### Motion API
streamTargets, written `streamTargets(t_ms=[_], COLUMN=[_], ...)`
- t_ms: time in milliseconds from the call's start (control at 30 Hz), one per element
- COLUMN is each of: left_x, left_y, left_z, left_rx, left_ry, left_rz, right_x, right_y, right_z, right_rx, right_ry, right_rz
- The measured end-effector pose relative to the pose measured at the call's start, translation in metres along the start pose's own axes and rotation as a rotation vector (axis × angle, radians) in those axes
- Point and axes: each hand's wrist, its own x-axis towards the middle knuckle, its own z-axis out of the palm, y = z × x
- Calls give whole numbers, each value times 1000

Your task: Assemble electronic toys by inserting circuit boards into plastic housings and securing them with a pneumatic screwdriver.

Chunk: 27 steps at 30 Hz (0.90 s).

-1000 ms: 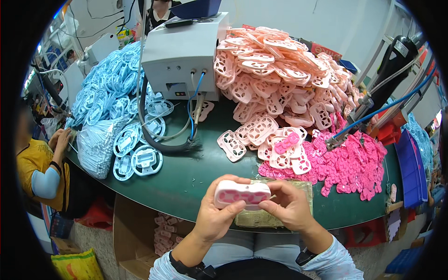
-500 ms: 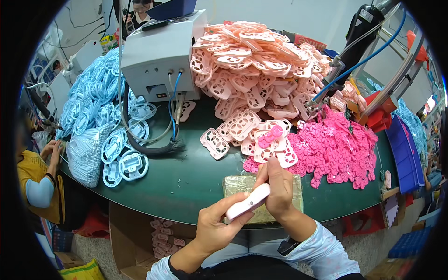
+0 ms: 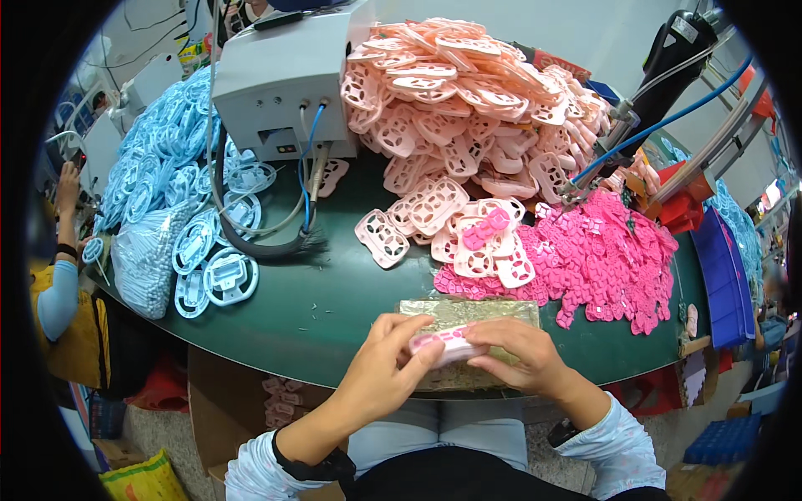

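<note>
Between my two hands is a pale pink plastic controller-shaped piece (image 3: 451, 344), with bright pink buttons showing on its upper side; it is slightly blurred. My left hand (image 3: 386, 359) grips its left end with thumb and fingers. At the right end, my right hand (image 3: 525, 355) pinches it. Both hands hover over a tape-covered block (image 3: 518, 313) at the table's near edge. Just beyond lie several pale pink shells (image 3: 434, 209) with cut-out holes, one bearing a bright pink button piece (image 3: 486, 228). A heap of bright pink button pieces (image 3: 601, 259) spreads to the right.
A tall heap of pale pink shells (image 3: 468, 100) stands at the back beside a grey machine box (image 3: 288, 92) with hoses. Light blue rings (image 3: 230, 275) and a bag of small pale pieces (image 3: 150, 267) lie left. A blue bin (image 3: 725, 280) is right; another person (image 3: 71, 317) works far left.
The pink piece has turned from edge-on to nearly level, its buttons now showing. My right hand has shifted from upright above it to its right end. The other person has raised a hand.
</note>
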Motion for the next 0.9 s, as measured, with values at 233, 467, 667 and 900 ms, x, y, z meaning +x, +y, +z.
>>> streamTargets(t_ms=[233, 467, 667, 900], left_x=[7, 12, 29, 28], left_y=[2, 1, 27, 12], left_z=[8, 11, -8, 7], left_rx=[575, 500, 256, 495], left_ry=[85, 118, -173, -209], left_rz=[669, 671, 276, 363], right_x=[-7, -3, 19, 93], right_y=[10, 11, -7, 8], right_z=[11, 12, -26, -160], right_rx=[-152, -165, -255, 87], right_ry=[27, 13, 40, 979], right_rz=[10, 41, 36, 88])
